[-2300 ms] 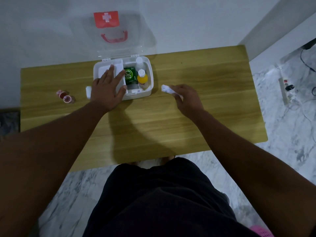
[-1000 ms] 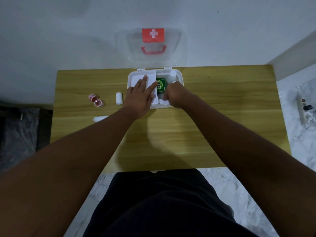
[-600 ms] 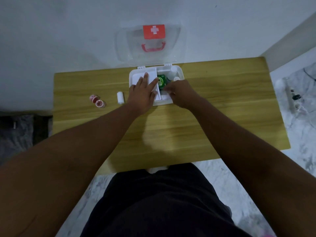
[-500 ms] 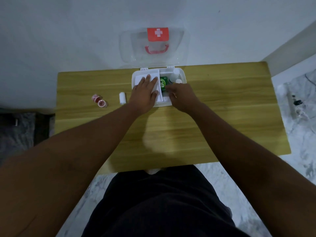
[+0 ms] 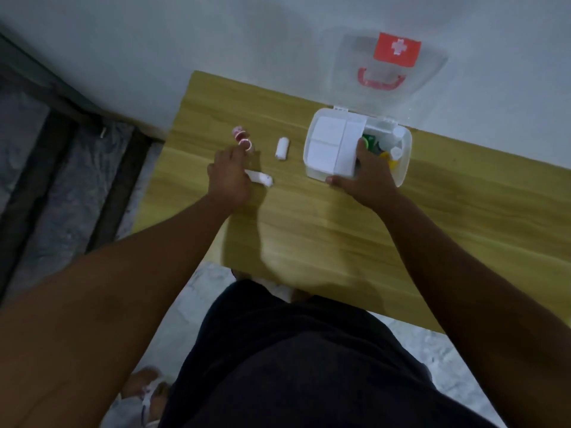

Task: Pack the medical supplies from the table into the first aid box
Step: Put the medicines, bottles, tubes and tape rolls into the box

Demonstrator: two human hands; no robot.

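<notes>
The first aid box is sitting open at the far side of the wooden table, its clear lid standing upright against the wall with a red cross label and red handle showing through it; a white divided tray is filling the left part of the box, while a green package, white bottles and something yellow are lying in the right part; the right hand is resting on the near edge of the box, thumb stretched left along the near wall and fingers curling over the rim into the right compartment, gripping the box itself, though whether the fingers are also touching the contents is hidden; to the left of the box a white bandage roll is lying alone on the table, apart from both hands; further left the left hand is reaching out with the arm extended, palm down and fingers bent loosely, closing around one end of a small white tube-like item whose other end is sticking out to the right; just beyond its knuckles, two small red tape rolls are sitting near the table's far left corner, the nearer one just beside the fingertips; the picture is blurred, so finer detail is not readable; dark shorts are filling the near foreground.
</notes>
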